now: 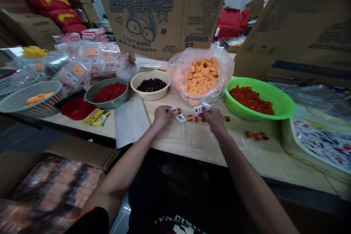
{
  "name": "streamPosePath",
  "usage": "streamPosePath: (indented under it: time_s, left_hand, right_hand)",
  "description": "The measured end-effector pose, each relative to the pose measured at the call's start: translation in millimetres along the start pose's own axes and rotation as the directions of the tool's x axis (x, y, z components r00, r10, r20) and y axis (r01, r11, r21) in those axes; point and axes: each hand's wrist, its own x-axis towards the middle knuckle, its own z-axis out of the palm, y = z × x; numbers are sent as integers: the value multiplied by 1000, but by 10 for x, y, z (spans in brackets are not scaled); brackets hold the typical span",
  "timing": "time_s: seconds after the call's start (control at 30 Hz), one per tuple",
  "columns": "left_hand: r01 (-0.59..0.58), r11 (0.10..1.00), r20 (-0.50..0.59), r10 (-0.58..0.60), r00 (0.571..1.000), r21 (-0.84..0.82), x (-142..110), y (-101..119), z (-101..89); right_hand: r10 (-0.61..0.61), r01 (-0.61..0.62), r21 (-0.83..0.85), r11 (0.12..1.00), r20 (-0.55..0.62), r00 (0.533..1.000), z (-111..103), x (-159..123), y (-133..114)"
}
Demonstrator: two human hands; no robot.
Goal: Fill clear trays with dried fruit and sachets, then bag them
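Observation:
My left hand (pixel 163 116) is closed at the table's middle, its fingertips pinching a small white-and-red sachet (pixel 173 110). To its right, my right hand (pixel 214 118) pinches small printed sachets (pixel 202 108); how many overlap there I cannot tell. Another white sachet (pixel 181 117) lies flat on the table between my hands. Around it sit small groups of orange-red pieces (pixel 196 119), some with a dark piece. A separate cluster of orange-red pieces (pixel 256 136) lies farther right. Just behind my hands, a clear plastic bag (pixel 175 76) stands open with pale orange discs (pixel 202 80) inside.
A green bowl (pixel 285 104) holds orange-red pieces; a bin (pixel 287 135) of sachets stands at right. Leftward are a cream bowl (pixel 151 96) of dark pieces, a grey-green bowl (pixel 109 105) of red pieces and a basket (pixel 52 106). A large carton (pixel 164 11) rises behind.

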Motion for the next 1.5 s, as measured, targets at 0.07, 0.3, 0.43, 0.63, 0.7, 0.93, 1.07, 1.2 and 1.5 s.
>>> streamPosePath:
  time_s: [0.07, 0.3, 0.43, 0.63, 0.7, 0.93, 1.07, 1.2, 1.5]
  left_hand:
    - [44, 999, -3, -44, 999, -21, -19, -170, -167]
    - [68, 996, 40, -70, 997, 62, -241, -360, -302]
    - [-23, 987, 102, 6, 995, 161, -278, -348, -253]
    - [-244, 926, 13, 251, 968, 287, -328, -216, -110]
    - [-332, 892, 117, 311, 943, 306, -308, -94, -16]
    - [-403, 836, 327, 288, 900, 372, -216, 156, 215]
    - [-249, 951, 185, 216, 959, 183, -187, 80, 184]
    - [55, 992, -47, -60, 997, -112, -162, -17, 98]
    - [-267, 918, 49, 264, 963, 292, -528, -8, 199]
  right_hand:
    - [-1, 3, -85, 996, 22, 1000, -73, -62, 19]
    - [72, -13, -337, 941, 164, 984, -8, -358, 110]
    - [44, 37, -443, 896, 172, 984, -67, -362, 128]
    - [-31, 107, -600, 793, 136, 990, -616, -208, 73]
    - [-66, 142, -738, 660, 131, 989, -775, -199, 31]
    - [-128, 291, -920, 261, 266, 955, -707, -511, 131]
    - [-241, 395, -907, 146, 355, 903, -548, -660, 316]
    - [-342, 411, -906, 99, 357, 869, -533, -737, 374]
    - [-413, 487, -849, 206, 376, 829, -751, -712, 432]
